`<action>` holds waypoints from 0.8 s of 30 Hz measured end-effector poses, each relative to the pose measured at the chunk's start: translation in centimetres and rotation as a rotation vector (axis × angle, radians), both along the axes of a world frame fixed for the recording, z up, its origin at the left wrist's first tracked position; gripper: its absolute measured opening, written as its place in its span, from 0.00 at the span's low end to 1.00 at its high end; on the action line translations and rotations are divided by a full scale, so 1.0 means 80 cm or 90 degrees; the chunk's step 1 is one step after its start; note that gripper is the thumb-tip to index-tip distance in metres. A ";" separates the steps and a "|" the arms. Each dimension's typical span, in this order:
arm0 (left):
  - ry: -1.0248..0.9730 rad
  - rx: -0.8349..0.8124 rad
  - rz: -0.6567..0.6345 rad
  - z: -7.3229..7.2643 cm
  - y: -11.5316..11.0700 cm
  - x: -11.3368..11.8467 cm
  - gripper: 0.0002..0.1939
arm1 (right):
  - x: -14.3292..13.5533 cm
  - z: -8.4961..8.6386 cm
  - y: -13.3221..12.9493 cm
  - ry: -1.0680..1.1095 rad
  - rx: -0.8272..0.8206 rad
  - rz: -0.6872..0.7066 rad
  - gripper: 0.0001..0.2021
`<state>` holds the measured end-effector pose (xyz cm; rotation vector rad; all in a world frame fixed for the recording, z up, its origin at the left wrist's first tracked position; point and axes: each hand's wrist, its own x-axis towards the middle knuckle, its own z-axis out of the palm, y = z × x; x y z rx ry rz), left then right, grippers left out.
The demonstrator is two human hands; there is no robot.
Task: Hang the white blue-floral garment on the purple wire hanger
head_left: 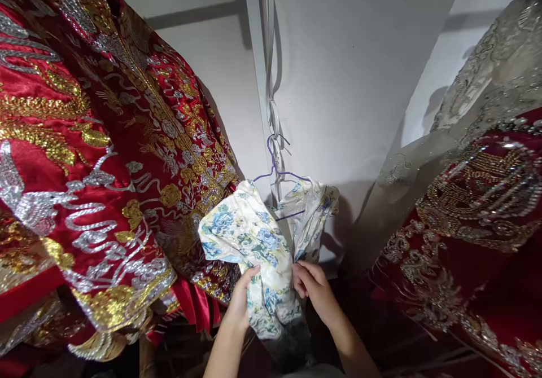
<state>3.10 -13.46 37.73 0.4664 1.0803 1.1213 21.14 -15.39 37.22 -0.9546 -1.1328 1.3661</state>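
Bare arms [226,344] come up from the bottom edge. Between them is a flower top [269,254], hanging in the middle, in front of a white wall [351,84]. It is white with blue, green and yellow flowers, and it has short sleeves. Its front is open in a V shape.

The left hand [242,290] has hold of the top at its side, below the sleeve. Its thumb lies on the cloth, and its fingers are behind, where I cannot see them. The right hand [312,285] is nearly closed. Its thumb and 1 finger pinch the cloth near the bottom of the V.

A thin purple hanger [273,166] sits inside the shoulders of the top. Its hook is up by a white pole [270,45], but I cannot tell just what it hangs on.

On the left is a big red coat [169,141] with shiny gold and silver shapes sewn on. Its sleeve comes close to the camera. On the right is a dark red dress [478,271] with beads, and a see-through cloth [486,73] is above it.
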 end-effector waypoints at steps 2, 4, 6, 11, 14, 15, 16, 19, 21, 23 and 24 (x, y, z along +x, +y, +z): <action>0.064 0.016 0.080 -0.008 0.007 0.006 0.21 | -0.001 0.004 0.000 0.019 -0.014 -0.040 0.21; 0.201 0.119 0.228 -0.020 0.007 0.019 0.26 | -0.001 0.006 0.000 0.024 -0.042 -0.060 0.20; 0.383 0.308 0.327 -0.035 -0.001 0.036 0.29 | -0.002 0.006 0.001 0.019 -0.065 -0.060 0.18; 0.534 0.537 0.062 -0.055 -0.021 0.072 0.16 | -0.002 0.010 0.004 -0.048 -0.052 0.004 0.15; 0.489 0.492 -0.031 -0.050 -0.013 0.080 0.03 | 0.005 0.020 0.011 -0.123 -0.044 0.076 0.13; 0.478 0.480 -0.031 -0.048 -0.010 0.081 0.04 | 0.009 0.026 0.017 -0.139 -0.035 0.093 0.12; 0.468 0.471 -0.027 -0.045 -0.007 0.082 0.05 | 0.013 0.034 0.024 -0.146 -0.024 0.099 0.12; 0.428 0.455 -0.039 -0.038 -0.003 0.089 0.06 | 0.025 0.070 0.060 -0.131 0.027 0.047 0.13; 0.425 0.446 -0.063 -0.037 -0.002 0.095 0.07 | 0.029 0.103 0.089 -0.127 0.082 -0.004 0.15; 0.451 0.442 -0.097 -0.038 -0.001 0.100 0.08 | 0.031 0.137 0.115 -0.100 0.125 -0.024 0.15; 0.470 0.445 -0.119 -0.039 0.000 0.101 0.08 | 0.031 0.153 0.125 -0.080 0.142 -0.047 0.14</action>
